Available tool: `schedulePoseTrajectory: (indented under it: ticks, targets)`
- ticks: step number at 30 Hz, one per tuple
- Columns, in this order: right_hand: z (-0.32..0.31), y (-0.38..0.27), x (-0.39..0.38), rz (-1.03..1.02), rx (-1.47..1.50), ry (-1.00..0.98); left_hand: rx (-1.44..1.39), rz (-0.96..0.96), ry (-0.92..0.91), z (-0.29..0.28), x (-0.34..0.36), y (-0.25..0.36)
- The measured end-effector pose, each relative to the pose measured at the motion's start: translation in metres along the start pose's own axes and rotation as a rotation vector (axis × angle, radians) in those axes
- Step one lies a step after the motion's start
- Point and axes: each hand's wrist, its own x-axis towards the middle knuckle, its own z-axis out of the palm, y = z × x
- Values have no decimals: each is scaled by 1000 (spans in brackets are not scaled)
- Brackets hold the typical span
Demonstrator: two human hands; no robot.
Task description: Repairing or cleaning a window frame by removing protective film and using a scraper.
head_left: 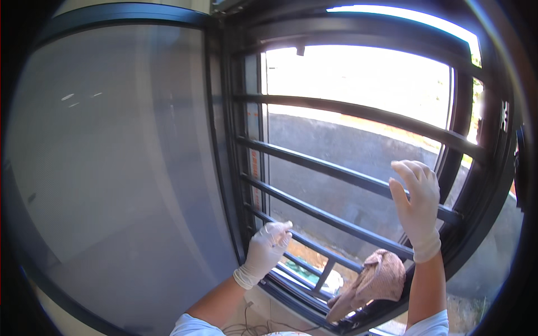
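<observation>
My left hand (265, 250), in a white glove, is closed round a lower dark bar (314, 245) of the window grille, near its left end. My right hand (417, 204), gloved the same way, is raised in front of the grille's right side. Its fingers curve with the thumb held apart, and nothing shows in it. Behind it runs another dark bar (336, 172). A crumpled brownish-pink cloth (380, 278) hangs over the lower bars between my two hands, closer to the right one.
A dark-framed window sash with a greyish pane (112, 168) stands swung open on the left. Beyond the grille is a grey wall (347, 148) under bright light. Thin dark cables (249, 327) lie below, near my left forearm. The dark window frame (487, 185) borders the right side.
</observation>
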Motion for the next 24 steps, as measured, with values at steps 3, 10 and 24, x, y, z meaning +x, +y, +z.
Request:
schedulePoseTrajectory:
  ticks: [3,10,24]
  targets:
    - [33,4,13,95,-204,-121,24,68,135,-22,54,-4]
    - [39,16,1,-21,-416,-193,168,322,371,-59,178,-9]
    - [-4,8,-39,-70,30,32,329,436,118,-52,298,-86]
